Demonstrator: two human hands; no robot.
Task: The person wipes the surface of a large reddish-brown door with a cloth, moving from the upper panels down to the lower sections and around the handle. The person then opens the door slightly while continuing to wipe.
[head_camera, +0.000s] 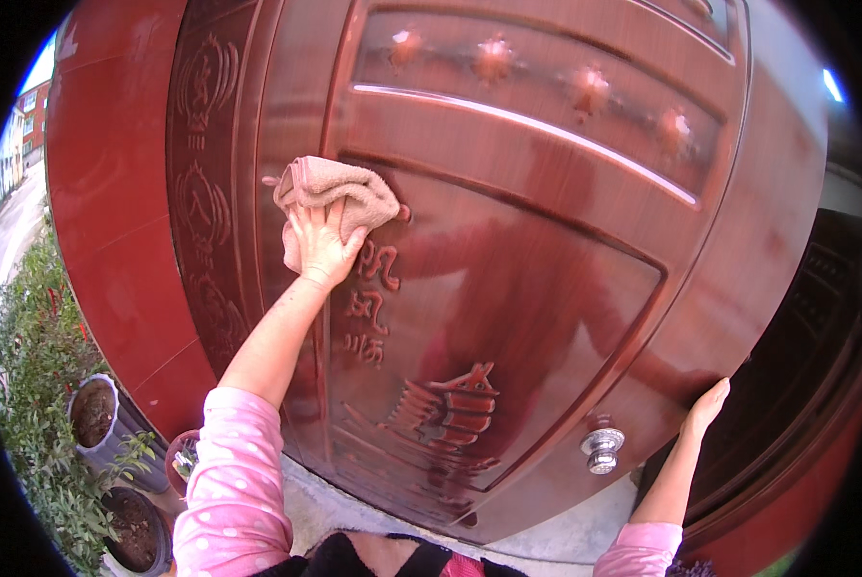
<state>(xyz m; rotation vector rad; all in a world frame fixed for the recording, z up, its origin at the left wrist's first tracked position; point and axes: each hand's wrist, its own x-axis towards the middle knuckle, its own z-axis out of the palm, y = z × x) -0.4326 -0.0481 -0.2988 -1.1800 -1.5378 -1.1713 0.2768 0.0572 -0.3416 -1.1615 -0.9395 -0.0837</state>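
My left hand (324,244) presses a folded pinkish-beige terry cloth (348,189) flat against a glossy red-brown door (546,274). The cloth lies at the upper left corner of the large raised panel, just above several embossed characters (373,310). Lower on the same panel is an embossed sailing ship (445,411). At the door's right edge, my right hand (708,407) grips the edge, its fingers partly hidden behind it. A round silver doorknob (603,451) sits to the left of that hand. The door stands ajar, with a dark gap on its right.
Red wall tiles (113,180) border the carved door frame (207,187) on the left. Potted soil in a grey planter (117,433), a black pot (139,534) and leafy plants (34,404) stand low at left. A pale concrete floor (330,505) runs under the door.
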